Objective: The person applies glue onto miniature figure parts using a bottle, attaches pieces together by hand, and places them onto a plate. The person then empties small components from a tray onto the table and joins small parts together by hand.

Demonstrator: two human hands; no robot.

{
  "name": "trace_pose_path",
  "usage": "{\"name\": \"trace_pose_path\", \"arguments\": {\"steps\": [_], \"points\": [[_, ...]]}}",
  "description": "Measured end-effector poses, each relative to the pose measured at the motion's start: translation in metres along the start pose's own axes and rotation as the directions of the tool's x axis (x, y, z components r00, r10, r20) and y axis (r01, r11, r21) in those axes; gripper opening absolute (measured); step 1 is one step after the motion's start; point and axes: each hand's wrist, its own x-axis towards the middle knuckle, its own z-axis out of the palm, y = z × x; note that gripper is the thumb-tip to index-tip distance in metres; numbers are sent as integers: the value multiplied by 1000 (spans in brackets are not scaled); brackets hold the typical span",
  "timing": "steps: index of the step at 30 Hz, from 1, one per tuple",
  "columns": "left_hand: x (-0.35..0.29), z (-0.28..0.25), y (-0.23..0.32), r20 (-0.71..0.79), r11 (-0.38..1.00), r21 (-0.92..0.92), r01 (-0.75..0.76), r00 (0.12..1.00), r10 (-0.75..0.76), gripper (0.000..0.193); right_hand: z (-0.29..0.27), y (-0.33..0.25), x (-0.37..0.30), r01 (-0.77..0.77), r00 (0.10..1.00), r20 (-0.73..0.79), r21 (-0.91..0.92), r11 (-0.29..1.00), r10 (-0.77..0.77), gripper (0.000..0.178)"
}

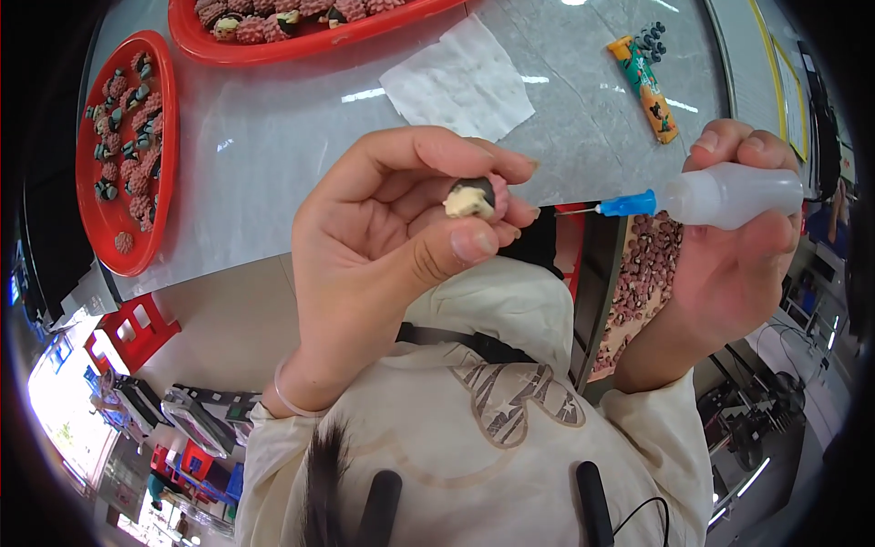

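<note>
Head view: we are pinching a small cream-and-dark piece (471,198) in the left hand (383,237) above the worktop's (273,155) near edge; the right hand (729,264) is clenching a squeeze bottle (729,194), whose needle (579,211) is risking pricking the fingertips (474,244).

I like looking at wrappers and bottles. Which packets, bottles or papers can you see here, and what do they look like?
Packet: far on the grey table, right of the paper; long, narrow, orange and green.
Squeeze bottle: in the right hand; small, cloudy white, with a blue needle tip pointing left.
Paper sheet: flat on the table near the red tray; white, plain, rumpled.
</note>
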Motion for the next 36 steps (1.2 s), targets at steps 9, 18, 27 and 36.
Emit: {"name": "trace_pose_path", "arguments": {"steps": [9,18,27,36], "points": [[-2,-1,-7,27,997,46,-66,998,65,45,3,-2,1,-2,999,47,8,1000,2,55],[-2,-2,-13,19,974,119,-192,981,191,40,3,-3,0,131,990,78,-185,974,-118,55],[-1,-1,-15,67,983,77,-168,984,164,39,1,-8,-19,456,886,113,-385,803,-449,56],[2,4,-10,12,997,17,-78,997,78,38,1,7,-3,334,943,0,6,943,-334,48]]}}
